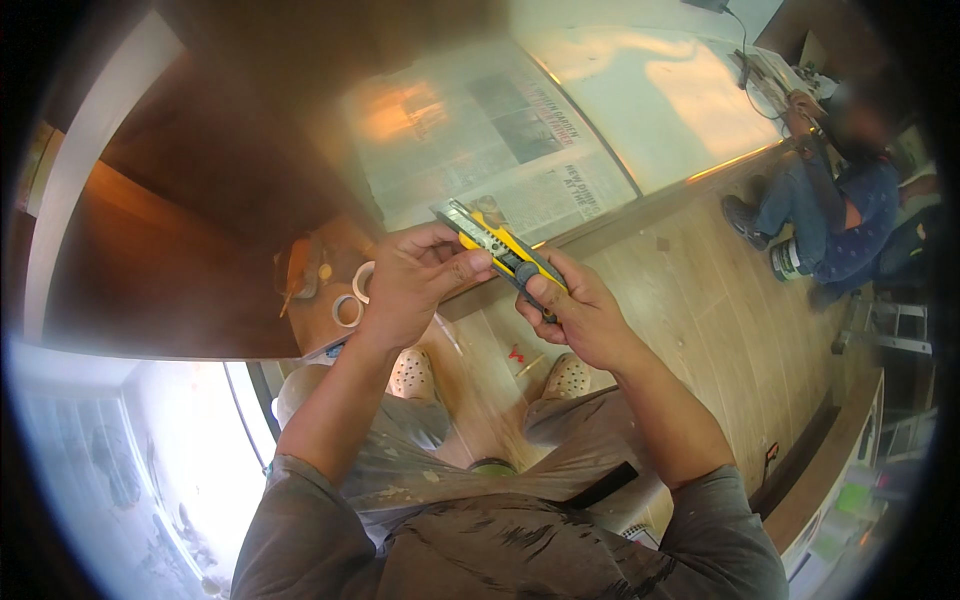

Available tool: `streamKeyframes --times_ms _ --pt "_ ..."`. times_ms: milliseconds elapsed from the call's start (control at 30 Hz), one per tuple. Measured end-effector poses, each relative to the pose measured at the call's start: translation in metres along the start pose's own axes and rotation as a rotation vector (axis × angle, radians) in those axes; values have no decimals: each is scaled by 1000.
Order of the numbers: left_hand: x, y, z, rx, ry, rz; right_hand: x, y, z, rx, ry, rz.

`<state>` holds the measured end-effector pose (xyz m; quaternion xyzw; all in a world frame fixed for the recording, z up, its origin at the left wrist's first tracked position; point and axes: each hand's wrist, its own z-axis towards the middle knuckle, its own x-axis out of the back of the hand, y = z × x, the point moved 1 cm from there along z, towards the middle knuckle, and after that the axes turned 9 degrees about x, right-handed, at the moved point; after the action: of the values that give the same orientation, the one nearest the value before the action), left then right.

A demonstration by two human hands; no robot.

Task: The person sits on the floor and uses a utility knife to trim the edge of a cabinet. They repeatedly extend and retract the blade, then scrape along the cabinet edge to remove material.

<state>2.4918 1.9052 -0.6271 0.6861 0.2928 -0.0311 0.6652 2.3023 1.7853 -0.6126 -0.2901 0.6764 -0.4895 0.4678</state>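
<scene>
Between my two hands is a yellow and black utility knife with a metal front end pointing up and to the left. My right hand is wrapped round the handle, its thumb on the round dark part on top. My left hand pinches the knife's front part between thumb and fingers. How far any blade sticks out I cannot make out. Beyond the knife lies a newspaper sheet, spread over a low surface. Two rolls of tape sit left of my left wrist.
Brown wooden panels rise at the left. A pale covered surface stretches away at the back right. At the far right a person sits low beside a can. A stepladder stands nearby. Small red scraps lie on the wooden floor.
</scene>
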Motion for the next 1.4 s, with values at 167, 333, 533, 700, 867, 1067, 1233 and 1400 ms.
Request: streamKeyframes --times_ms 167,333,533,700,867,1067,1233,1400 --pt "-1 -1 -1 -12 0 32 -1 1 -2 14 24 -12" --pt "1 -2 -2 -9 13 48 -3 0 -3 11 36 -36" --pt "1 -4 -2 -5 16 60 -4 2 -1 0 63 -43" --pt "-2 -3 -3 -14 13 32 -3 3 0 -6 86 -63" --pt "-9 -3 0 -29 64 8 -2 3 1 -12 119 -111" --pt "-13 -8 -7 -300 292 448 4 13 1 78 94 13" --pt "-24 -12 -7 -457 277 632 2 15 1 81 1 229" --pt "-20 -10 -5 -419 289 753 1 17 -2 64 -84 186"
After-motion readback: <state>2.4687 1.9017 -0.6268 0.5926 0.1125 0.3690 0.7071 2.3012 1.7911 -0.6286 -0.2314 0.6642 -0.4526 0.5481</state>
